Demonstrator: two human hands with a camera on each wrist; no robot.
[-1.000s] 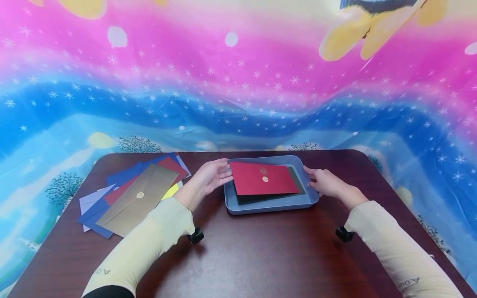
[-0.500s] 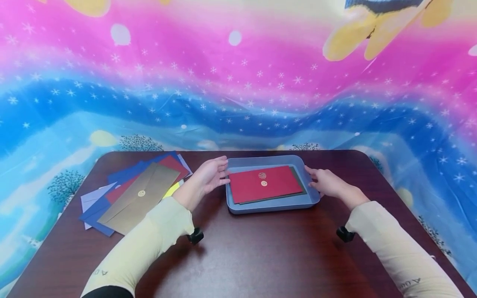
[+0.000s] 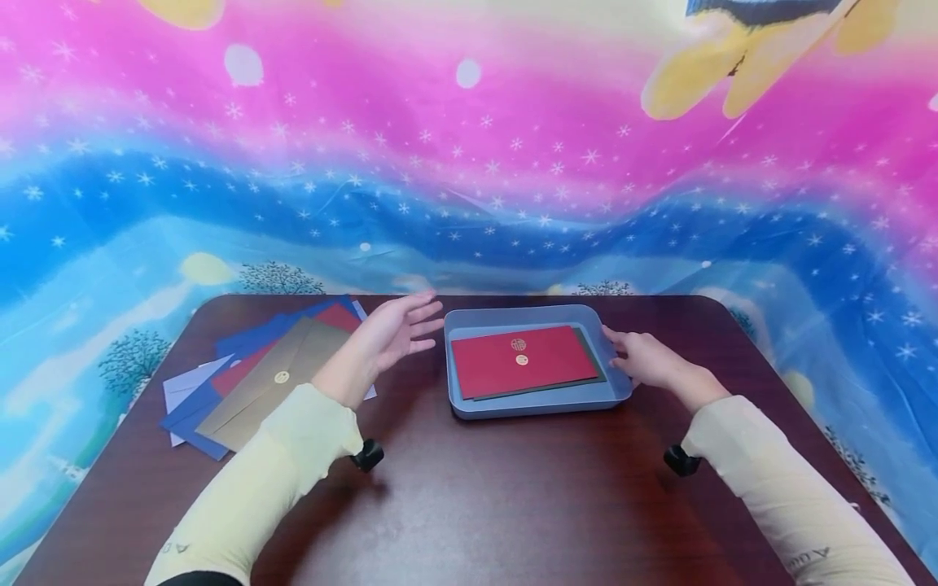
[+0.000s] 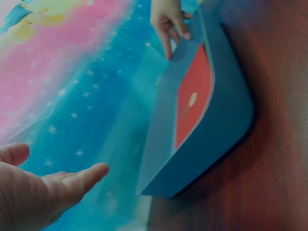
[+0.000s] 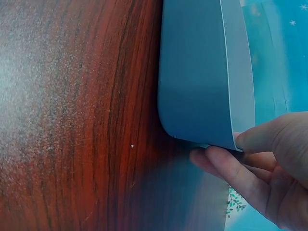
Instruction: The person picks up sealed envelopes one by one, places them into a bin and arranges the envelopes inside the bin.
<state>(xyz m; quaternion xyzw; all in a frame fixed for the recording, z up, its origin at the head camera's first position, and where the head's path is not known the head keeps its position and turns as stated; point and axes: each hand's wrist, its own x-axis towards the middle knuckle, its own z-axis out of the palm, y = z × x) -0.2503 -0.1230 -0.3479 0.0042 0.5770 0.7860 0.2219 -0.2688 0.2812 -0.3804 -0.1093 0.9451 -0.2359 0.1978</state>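
Observation:
A grey-blue tray [image 3: 542,404] stands on the table, with a red envelope [image 3: 484,370] lying flat inside over a dark green one [image 3: 598,371]. The red envelope bears a gold emblem and a round gold seal. My right hand [image 3: 648,358] pinches the tray's right end; in the right wrist view the thumb [image 5: 260,137] lies at the rim and the fingers curl against the outer wall. Left of the tray, my left hand [image 3: 399,334] hovers with fingers extended and spread, holding nothing. A gap between it and the tray [image 4: 211,139] shows in the left wrist view.
On the left of the dark wood table [image 3: 498,496] lies a fanned pile of envelopes, with a brown one [image 3: 256,399] on top and blue [image 3: 198,423], red and pale lilac ones beneath. My left forearm partly covers the pile. A printed cloth [image 3: 440,163] hangs behind.
The red envelope, earlier raised at its front edge, has dropped flat onto the dark green one. My left hand has let go and moved left, away from the tray. The right hand stays at the tray.

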